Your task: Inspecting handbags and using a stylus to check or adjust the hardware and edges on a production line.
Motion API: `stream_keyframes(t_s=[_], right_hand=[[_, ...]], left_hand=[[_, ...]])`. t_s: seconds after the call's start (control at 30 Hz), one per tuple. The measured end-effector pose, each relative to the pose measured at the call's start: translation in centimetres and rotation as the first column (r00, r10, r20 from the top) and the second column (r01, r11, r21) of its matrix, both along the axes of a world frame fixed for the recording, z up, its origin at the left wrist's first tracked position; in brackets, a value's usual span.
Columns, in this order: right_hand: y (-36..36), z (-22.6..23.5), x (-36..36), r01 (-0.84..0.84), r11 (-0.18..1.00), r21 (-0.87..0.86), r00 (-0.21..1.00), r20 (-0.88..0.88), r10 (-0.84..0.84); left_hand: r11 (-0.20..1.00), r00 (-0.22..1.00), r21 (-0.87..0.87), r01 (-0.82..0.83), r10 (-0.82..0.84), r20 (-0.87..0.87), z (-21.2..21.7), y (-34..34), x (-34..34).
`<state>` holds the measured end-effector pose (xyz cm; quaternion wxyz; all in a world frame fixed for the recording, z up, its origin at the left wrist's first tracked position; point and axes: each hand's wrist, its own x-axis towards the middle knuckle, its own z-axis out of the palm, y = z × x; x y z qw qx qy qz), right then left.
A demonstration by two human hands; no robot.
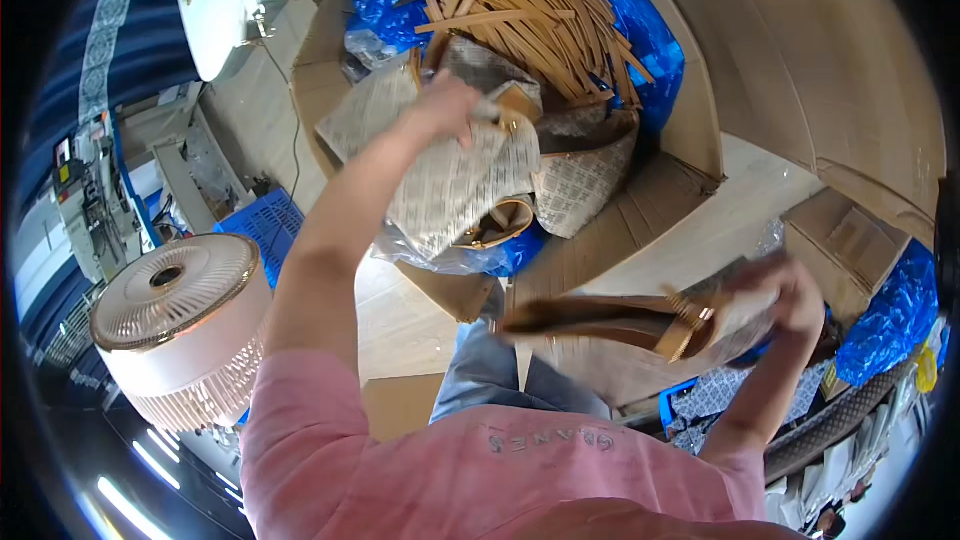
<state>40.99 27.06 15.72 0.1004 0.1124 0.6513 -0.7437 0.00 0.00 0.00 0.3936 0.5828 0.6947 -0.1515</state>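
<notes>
My left hand (440, 112) is over a large cardboard box, its fingers bent at the top edge of a beige patterned handbag (440, 185). Beside that bag lies another patterned bag (585, 185) with brown edging. Over my lap, a third bag (640, 365), with a long brown-lined opening and a tan tab, is gripped at its right end by my right hand (785, 295). That hand and the bag are smeared by motion, and some of its fingers are hidden.
The cardboard box (660, 195) holds blue plastic (655, 50) and a heap of tan strips (540, 15). At left stand a round white-and-gold fringed object (180, 310) and a blue crate (268, 230). More blue plastic (890, 325) and a carton (845, 245) are at right.
</notes>
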Motion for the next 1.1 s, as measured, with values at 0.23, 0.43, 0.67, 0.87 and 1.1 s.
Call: stream_keyframes(t_s=[0.23, 0.43, 0.67, 0.87, 1.1], right_hand=[[-0.3, -19.1, -22.1, 0.193, 0.821, -0.538, 0.979, 0.159, -0.126], [-11.4, -30.5, -35.1, -0.003, 0.914, 0.406, 0.891, 0.416, -0.182], [-15.3, -31.4, -34.0, -0.253, 0.598, 0.761, 0.879, 0.438, -0.185], [-15.3, -31.5, -32.6, -0.247, 0.800, 0.546, 0.755, 0.626, -0.194], [-22.9, -15.2, -26.4, 0.108, 0.968, 0.226, 0.972, 0.179, -0.150]], left_hand=[[0.898, 0.981, 0.421, -0.124, 0.176, -0.087, 12.8, -14.4, 12.5], [0.933, 0.976, 0.307, -0.188, 0.212, -0.045, 19.2, -18.2, 21.0], [0.781, 0.852, 0.379, -0.497, 0.521, 0.045, 21.8, -20.8, 22.5], [0.744, 0.823, 0.421, -0.519, 0.568, 0.010, 24.1, -22.9, 23.9], [0.789, 0.866, 0.366, -0.493, 0.485, 0.123, 27.8, -24.6, 28.1]])
